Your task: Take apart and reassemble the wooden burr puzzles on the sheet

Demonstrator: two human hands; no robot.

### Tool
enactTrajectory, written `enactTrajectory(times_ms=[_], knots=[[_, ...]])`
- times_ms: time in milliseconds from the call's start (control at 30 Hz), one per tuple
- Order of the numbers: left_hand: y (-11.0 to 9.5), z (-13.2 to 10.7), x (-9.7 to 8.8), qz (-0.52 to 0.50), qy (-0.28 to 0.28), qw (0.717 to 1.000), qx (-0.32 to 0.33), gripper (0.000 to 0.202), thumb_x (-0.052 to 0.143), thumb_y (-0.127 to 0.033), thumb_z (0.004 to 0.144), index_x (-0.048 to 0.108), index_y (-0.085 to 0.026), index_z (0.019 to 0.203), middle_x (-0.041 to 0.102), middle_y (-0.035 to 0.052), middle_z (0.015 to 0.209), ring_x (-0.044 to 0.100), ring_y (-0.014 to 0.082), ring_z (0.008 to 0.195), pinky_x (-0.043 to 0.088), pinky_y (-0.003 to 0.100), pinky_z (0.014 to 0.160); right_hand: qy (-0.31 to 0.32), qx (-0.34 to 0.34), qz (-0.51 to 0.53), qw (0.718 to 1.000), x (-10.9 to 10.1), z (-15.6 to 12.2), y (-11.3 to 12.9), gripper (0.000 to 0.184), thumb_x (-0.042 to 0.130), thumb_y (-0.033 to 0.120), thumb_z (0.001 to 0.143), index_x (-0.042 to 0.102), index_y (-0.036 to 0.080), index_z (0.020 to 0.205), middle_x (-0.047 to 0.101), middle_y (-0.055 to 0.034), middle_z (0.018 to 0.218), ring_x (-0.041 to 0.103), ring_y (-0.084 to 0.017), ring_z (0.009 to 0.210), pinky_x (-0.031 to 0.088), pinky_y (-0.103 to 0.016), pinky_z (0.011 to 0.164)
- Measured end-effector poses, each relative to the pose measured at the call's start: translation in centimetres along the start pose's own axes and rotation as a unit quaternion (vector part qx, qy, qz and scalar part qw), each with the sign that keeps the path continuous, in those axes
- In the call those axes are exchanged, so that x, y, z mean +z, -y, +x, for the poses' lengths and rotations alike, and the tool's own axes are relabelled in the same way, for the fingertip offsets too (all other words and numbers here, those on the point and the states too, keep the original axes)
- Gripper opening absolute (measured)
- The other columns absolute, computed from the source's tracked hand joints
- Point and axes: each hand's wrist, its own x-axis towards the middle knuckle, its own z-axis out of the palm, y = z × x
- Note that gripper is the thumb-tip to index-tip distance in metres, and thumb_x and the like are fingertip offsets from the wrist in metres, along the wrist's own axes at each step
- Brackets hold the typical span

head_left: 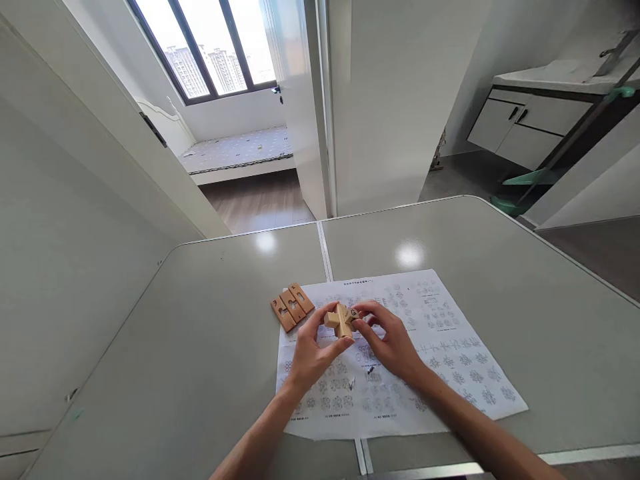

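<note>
Light wooden blocks crossed into an interlocking puzzle (343,323) are held above a printed sheet. My left hand (316,353) grips the puzzle from the left, thumb below and fingers at the top. My right hand (387,337) pinches its right end, where a dark handwritten mark shows on one block. The printed sheet (470,360) is large and white, covered in small line diagrams, with creases and small torn spots under the hands. Just left of the puzzle lie several flat brown wooden pieces (293,307), side by side, with cut-out slots and numbers on them.
The grey-green table (210,347) has a metal seam (325,250) across its middle and a pale raised edge. Behind it stand an open white door (300,113), a bed (240,150) below a window, and at the right a white sink cabinet (530,120).
</note>
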Motion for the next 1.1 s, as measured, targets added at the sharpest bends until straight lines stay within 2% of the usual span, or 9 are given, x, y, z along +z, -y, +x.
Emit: enactTrajectory(times_ms=[200,433,667,867,1033,1100], knots=[[-0.13,0.14,0.07,-0.024,0.008,0.999,-0.030,0.065,0.088,-0.047,0.079,0.067,-0.027,0.138,0.073,0.0075,0.132,0.066,0.0308,0.123,0.050,0.042,0.110,0.010,-0.006,-0.017,1.000,-0.17,0.07,0.24,0.017,0.053,0.037,0.109,0.064,0.025,0.113,0.071,-0.0073,0.103,0.069,-0.022,0.090,0.058,-0.032,0.071],[-0.02,0.15,0.11,-0.026,0.016,0.999,-0.017,0.066,0.088,-0.046,0.081,0.066,-0.026,0.140,0.072,0.0094,0.135,0.064,0.0329,0.128,0.046,0.046,0.115,0.020,-0.025,-0.026,0.999,-0.01,-0.10,0.03,0.014,0.048,0.032,0.110,0.060,0.025,0.114,0.068,-0.0075,0.103,0.066,-0.023,0.091,0.055,-0.035,0.075],[0.31,0.05,0.07,-0.057,0.022,0.998,-0.024,0.066,0.088,-0.046,0.081,0.066,-0.025,0.139,0.071,0.0090,0.137,0.063,0.0337,0.131,0.046,0.045,0.116,0.012,-0.038,-0.026,0.999,0.01,-0.10,0.33,0.011,0.048,0.028,0.110,0.058,0.025,0.113,0.066,-0.0067,0.102,0.062,-0.022,0.086,0.053,-0.035,0.074],[0.57,0.22,0.07,-0.061,0.019,0.998,-0.018,0.069,0.091,-0.044,0.078,0.065,-0.024,0.140,0.070,0.0108,0.139,0.061,0.0352,0.134,0.043,0.046,0.118,0.005,-0.049,-0.029,0.998,0.18,-0.16,0.25,0.011,0.048,0.028,0.110,0.058,0.026,0.115,0.066,-0.0075,0.107,0.065,-0.023,0.093,0.055,-0.034,0.075],[0.66,0.43,0.06,-0.083,0.047,0.995,0.005,0.081,0.090,-0.042,0.080,0.054,-0.028,0.151,0.061,0.0102,0.152,0.055,0.0332,0.141,0.043,0.043,0.120,-0.019,-0.060,-0.014,0.998,0.49,-0.41,-0.26,0.016,0.047,0.029,0.111,0.058,0.028,0.123,0.067,-0.0094,0.118,0.067,-0.025,0.107,0.058,-0.039,0.086],[0.64,0.39,0.06,-0.054,0.061,0.997,0.016,0.076,0.085,-0.045,0.085,0.052,-0.027,0.152,0.061,0.0107,0.151,0.057,0.0320,0.138,0.045,0.042,0.117,-0.024,-0.048,0.004,0.999,0.48,-0.46,-0.34,0.018,0.047,0.032,0.111,0.058,0.028,0.125,0.067,-0.0103,0.122,0.067,-0.026,0.109,0.058,-0.042,0.092]])
